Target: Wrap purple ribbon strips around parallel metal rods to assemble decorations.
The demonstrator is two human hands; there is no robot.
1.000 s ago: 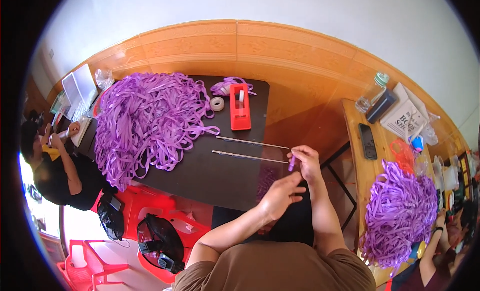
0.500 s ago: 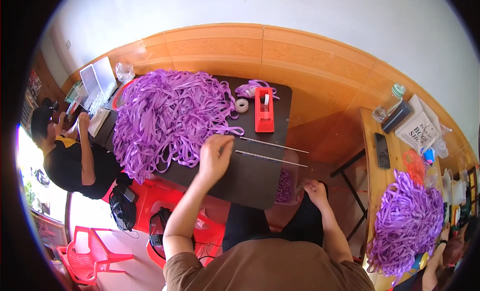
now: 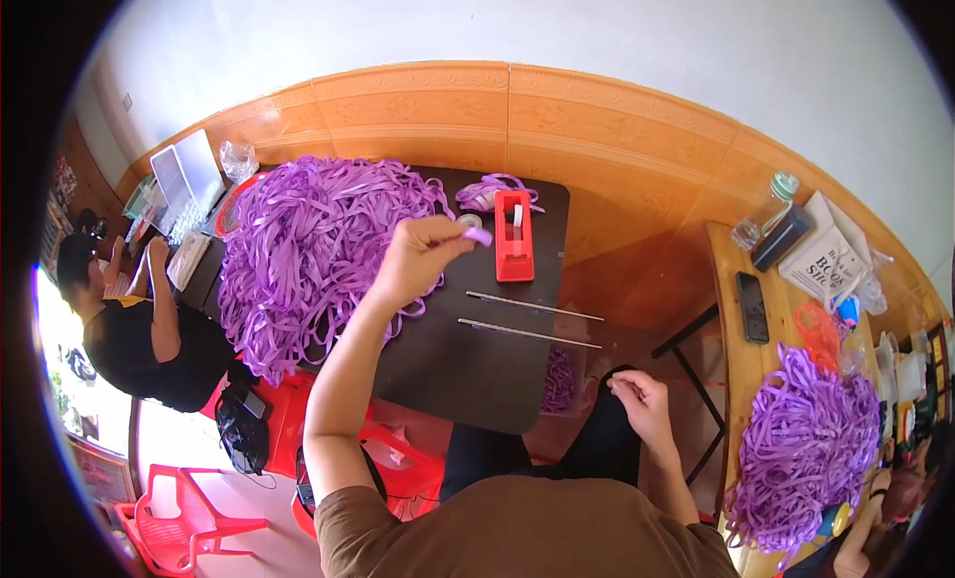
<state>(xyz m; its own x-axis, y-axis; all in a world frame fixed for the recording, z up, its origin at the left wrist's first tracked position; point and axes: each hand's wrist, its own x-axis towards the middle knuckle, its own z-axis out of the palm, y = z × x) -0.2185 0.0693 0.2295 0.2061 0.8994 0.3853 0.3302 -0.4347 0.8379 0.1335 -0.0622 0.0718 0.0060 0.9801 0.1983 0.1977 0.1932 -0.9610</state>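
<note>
My left hand [image 3: 420, 256] is raised over the table beside a big heap of purple ribbon [image 3: 318, 250]. Its thumb and fingertips pinch a purple ribbon end [image 3: 478, 236]. Just past the fingers is a roll of tape [image 3: 470, 220], partly covered by the ribbon end. To its right stands a red tape dispenser [image 3: 514, 255]. Two thin rods [image 3: 532, 304] lie roughly side by side on the dark table [image 3: 438, 364]. My right hand [image 3: 642, 404] hovers over my right knee, fingers curled together; anything inside them is too small to make out.
A bin of purple ribbon [image 3: 559, 379] sits below the table's right edge. At right, a wooden table [image 3: 731, 280] carries a phone [image 3: 752, 307], a bottle and another ribbon heap [image 3: 806, 449]. A co-worker [image 3: 134, 329] sits at left near red chairs [image 3: 184, 508].
My left hand has moved up and now shows a ribbon end in its fingertips. My right hand has shifted slightly right and down, staying by the knee. The whole view has tilted a little.
</note>
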